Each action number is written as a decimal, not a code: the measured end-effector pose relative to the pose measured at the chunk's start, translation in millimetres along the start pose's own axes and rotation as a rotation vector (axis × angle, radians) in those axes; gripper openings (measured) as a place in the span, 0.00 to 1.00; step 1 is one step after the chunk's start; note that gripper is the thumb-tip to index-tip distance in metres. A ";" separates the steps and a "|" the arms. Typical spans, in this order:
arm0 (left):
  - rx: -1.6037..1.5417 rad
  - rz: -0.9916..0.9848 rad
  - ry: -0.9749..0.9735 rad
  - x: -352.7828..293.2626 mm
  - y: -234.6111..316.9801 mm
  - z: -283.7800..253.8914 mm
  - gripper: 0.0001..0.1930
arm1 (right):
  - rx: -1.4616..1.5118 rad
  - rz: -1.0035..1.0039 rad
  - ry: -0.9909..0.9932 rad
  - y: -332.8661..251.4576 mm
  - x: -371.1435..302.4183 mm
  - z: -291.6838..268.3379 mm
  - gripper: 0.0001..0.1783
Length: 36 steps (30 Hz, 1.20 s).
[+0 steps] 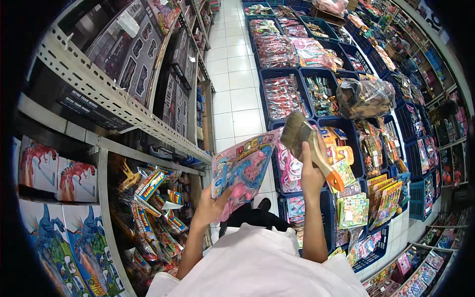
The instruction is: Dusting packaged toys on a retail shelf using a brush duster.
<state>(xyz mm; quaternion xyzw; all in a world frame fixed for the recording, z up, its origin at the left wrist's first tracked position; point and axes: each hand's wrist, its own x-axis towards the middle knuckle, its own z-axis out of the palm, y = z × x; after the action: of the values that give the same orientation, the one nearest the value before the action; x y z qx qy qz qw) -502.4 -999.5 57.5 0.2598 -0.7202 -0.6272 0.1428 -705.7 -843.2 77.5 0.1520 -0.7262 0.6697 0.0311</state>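
Observation:
My left hand (214,204) grips the lower left edge of a pink carded toy set (247,161), with pink and blue plastic pieces under its clear cover. The pack is tilted up in front of my body. In my right hand (313,171) is a wide flat paintbrush (300,133), its bristles pointing up and left and its orange-tipped wooden handle slanting down to the right. The bristles are close to the pack's upper right corner; I cannot tell whether they touch it. My right fingers wrap round the brush below its metal band.
Dark blue plastic baskets (284,71) full of packaged toys stand in rows ahead and to the right. A clear bag of brown items (365,98) lies on top of them. On the left runs a metal shelf (101,81) with boxed toys. A white tiled aisle (231,79) lies between.

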 end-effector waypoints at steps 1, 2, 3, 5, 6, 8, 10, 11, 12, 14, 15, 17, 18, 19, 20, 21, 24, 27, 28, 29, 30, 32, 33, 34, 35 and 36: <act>0.000 0.001 -0.001 -2.2 -3.7 -1.2 0.11 | 0.000 -0.001 0.001 -2.3 -1.4 -0.5 0.24; 0.027 -0.013 -0.011 -4.5 -10.8 -3.0 0.11 | -0.001 -0.005 0.003 -3.9 -2.8 -1.1 0.24; 0.053 -0.030 -0.020 -5.9 -15.7 -3.6 0.11 | -0.003 -0.007 0.003 -4.7 -3.8 -1.3 0.24; 0.065 0.013 -0.041 -6.4 -19.1 -1.5 0.11 | 0.026 0.001 -0.037 -7.7 -8.6 2.4 0.24; 0.079 0.058 -0.061 -6.0 -19.2 -0.5 0.11 | -0.014 -0.044 -0.065 -9.5 -12.9 5.2 0.24; 0.088 0.080 -0.045 -5.6 -16.7 3.6 0.11 | 0.093 -0.061 -0.096 -15.7 -22.7 14.5 0.25; 0.100 0.103 -0.028 -3.8 -14.1 8.0 0.10 | 0.096 -0.078 -0.174 -22.9 -34.3 18.6 0.24; 0.129 0.135 -0.007 -2.1 -14.0 10.5 0.10 | 0.114 -0.104 -0.221 -22.5 -39.7 21.1 0.24; 0.159 0.163 0.018 -1.7 -16.9 10.3 0.10 | 0.154 -0.080 -0.262 -30.9 -48.2 25.2 0.25; 0.170 0.133 0.030 -1.7 -14.2 11.7 0.10 | 0.133 -0.096 -0.385 -52.8 -59.5 20.9 0.25; 0.174 0.110 0.036 -0.8 -13.6 13.2 0.10 | 0.119 -0.127 -0.447 -55.8 -63.4 17.5 0.26; 0.296 0.121 -0.038 -2.0 -36.7 1.5 0.10 | 0.285 -0.081 -0.436 -63.1 -71.6 18.8 0.25; 0.411 0.126 -0.116 0.1 -33.7 -0.5 0.11 | 0.271 -0.120 -0.463 -65.4 -71.3 16.3 0.26; 0.411 0.128 -0.116 -0.4 -29.7 1.5 0.11 | 0.256 -0.159 -0.490 -66.1 -70.6 14.6 0.27; 0.316 0.088 -0.054 -2.6 -23.5 5.0 0.10 | 0.310 -0.137 -0.457 -59.1 -70.2 15.4 0.27; 0.220 0.052 0.004 -2.9 -11.2 8.3 0.10 | 0.169 -0.187 -0.424 -59.8 -61.9 10.5 0.28; 0.240 0.169 -0.016 -7.8 -5.5 6.2 0.09 | 0.264 0.004 -0.252 -30.3 -49.9 8.3 0.25; 0.205 0.167 -0.023 -16.2 -8.3 0.0 0.09 | 0.274 0.058 -0.145 -10.3 -30.8 3.0 0.25; 0.199 0.158 -0.056 -17.2 -10.5 -3.7 0.09 | 0.273 0.051 -0.142 -4.3 -27.4 -1.5 0.25; 0.197 0.166 -0.058 -18.8 -8.2 -5.1 0.09 | 0.179 0.062 -0.105 0.5 -24.0 -6.8 0.25; 0.214 0.137 -0.059 -18.8 -2.2 -5.8 0.09 | 0.086 0.071 -0.064 4.8 -19.9 -11.3 0.25; 0.200 0.165 -0.043 -18.1 -6.5 -6.3 0.10 | 0.078 0.060 -0.004 10.2 -17.4 -20.5 0.25; 0.199 0.177 -0.046 -18.7 -10.4 -6.8 0.10 | 0.072 0.059 0.048 11.4 -17.4 -24.9 0.24; 0.186 0.118 -0.070 -18.7 -12.2 -6.8 0.10 | 0.077 0.053 0.077 11.1 -16.9 -28.4 0.24; 0.173 0.058 -0.095 -16.2 -14.5 -6.0 0.10 | 0.078 0.043 0.084 10.9 -17.9 -30.6 0.24; 0.208 0.192 -0.098 -11.2 -16.1 -1.5 0.11 | 0.062 0.040 0.107 9.3 -19.4 -31.7 0.24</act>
<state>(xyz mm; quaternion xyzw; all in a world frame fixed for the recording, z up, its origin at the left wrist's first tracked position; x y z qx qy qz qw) -489.2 -995.8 43.3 0.1721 -0.8090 -0.5445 0.1391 -694.7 -808.1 67.0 0.1026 -0.7053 0.6995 0.0518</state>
